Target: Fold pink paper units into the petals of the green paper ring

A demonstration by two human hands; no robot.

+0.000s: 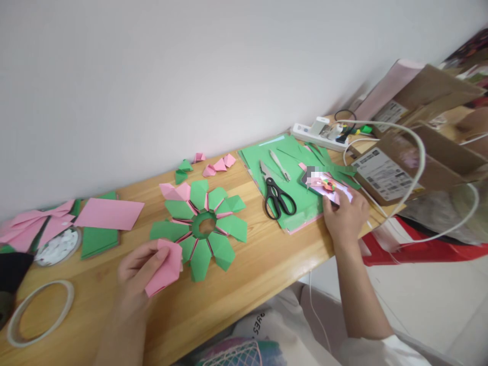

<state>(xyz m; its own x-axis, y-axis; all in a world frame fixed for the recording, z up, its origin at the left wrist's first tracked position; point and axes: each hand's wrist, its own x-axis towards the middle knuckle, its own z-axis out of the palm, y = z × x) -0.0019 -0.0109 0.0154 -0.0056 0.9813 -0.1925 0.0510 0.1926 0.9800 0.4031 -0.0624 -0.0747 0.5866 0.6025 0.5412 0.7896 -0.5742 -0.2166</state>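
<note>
A folded pink paper piece (166, 269) is pinched between the thumb and fingers of my left hand (138, 267), above the near-left part of a green-and-pink paper flower ring (208, 226). The ring lies flat on the wooden table, its green petals around an open centre. Over a phone (324, 185) my right hand (345, 216) has its fingers apart, touching the lit screen, which shows a small colourful shape. Part of the phone is hidden by my fingers. Small folded pink pieces (220, 165) and green pieces (184, 170) lie behind the ring.
Black-handled scissors (280, 198) and a white cutter (280, 165) rest on green sheets (251, 150). Left are a tape roll (13, 325), a pink sheet (110, 213) and a dish of white bits (59, 247). A power strip (305, 133), cables and cardboard boxes (389, 170) stand right.
</note>
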